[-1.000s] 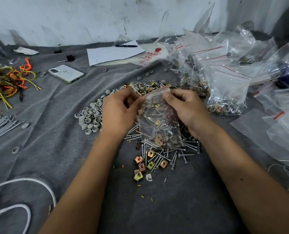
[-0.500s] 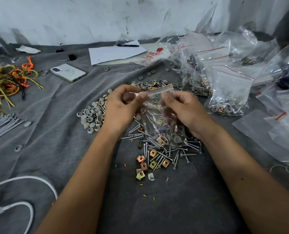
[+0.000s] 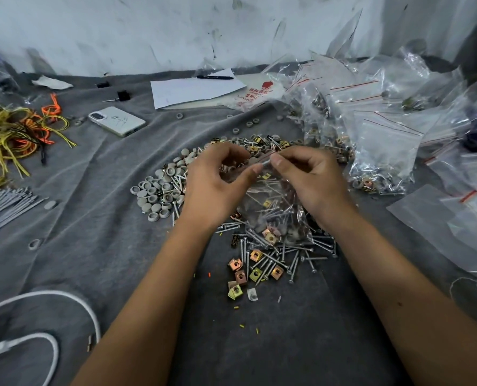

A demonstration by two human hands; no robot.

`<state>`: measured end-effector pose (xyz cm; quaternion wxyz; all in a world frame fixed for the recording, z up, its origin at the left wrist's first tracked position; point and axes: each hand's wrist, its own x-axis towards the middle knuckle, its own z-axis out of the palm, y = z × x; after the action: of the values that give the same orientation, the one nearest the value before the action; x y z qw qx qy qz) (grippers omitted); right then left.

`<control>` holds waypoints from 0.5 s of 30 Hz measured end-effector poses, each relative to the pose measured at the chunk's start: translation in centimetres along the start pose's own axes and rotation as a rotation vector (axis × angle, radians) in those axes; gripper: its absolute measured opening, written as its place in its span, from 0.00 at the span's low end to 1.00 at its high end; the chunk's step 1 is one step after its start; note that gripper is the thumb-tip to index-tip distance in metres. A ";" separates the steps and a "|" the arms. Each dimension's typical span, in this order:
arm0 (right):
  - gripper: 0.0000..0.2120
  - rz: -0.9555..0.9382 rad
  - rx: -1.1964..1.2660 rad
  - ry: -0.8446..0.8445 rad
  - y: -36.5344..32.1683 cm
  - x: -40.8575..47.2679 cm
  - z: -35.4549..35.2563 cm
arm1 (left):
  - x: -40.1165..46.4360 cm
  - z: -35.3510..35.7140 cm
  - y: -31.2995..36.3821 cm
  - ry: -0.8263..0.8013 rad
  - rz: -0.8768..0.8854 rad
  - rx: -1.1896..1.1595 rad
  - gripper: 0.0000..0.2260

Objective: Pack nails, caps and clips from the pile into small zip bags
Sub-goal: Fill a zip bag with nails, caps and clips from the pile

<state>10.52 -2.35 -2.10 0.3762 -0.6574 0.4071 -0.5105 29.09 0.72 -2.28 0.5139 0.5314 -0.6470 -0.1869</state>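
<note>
Both hands up over the middle of the pile, pinching the top edge of one small zip bag (image 3: 273,210) between them: left hand (image 3: 215,188) on the left end of the strip, right hand (image 3: 312,182) on the right end, thumbs nearly touching at the centre. Bag hanging down below the fingers, already loaded with nails and a few clips, bottom resting on the loose nails (image 3: 293,254) underneath. Gold and copper clips (image 3: 255,270) scattered just near of that. Grey caps (image 3: 159,193) heaped right beside the left hand. Filled bags (image 3: 376,151) stacked off to the far right, phone (image 3: 116,121) far left, all on a grey cloth-covered table (image 3: 92,218).
</note>
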 end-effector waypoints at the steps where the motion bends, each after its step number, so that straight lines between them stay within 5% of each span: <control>1: 0.07 -0.049 -0.058 -0.028 -0.1 -0.1 0.1 | 0.1 0.0 0.0 -0.019 0.031 0.024 0.09; 9: 0.02 -0.296 -0.291 -0.085 -0.2 -0.1 0.2 | 0.5 0.0 -0.7 -0.115 0.140 0.002 0.04; 15: 0.03 -0.295 -0.283 -0.019 0.0 -0.1 0.4 | 0.4 0.2 -0.9 -0.144 0.153 -0.012 0.03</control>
<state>10.85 -2.21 -2.23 0.2050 -0.7611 0.3703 -0.4915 29.38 -0.06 -2.89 0.4820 0.4626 -0.7199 -0.1885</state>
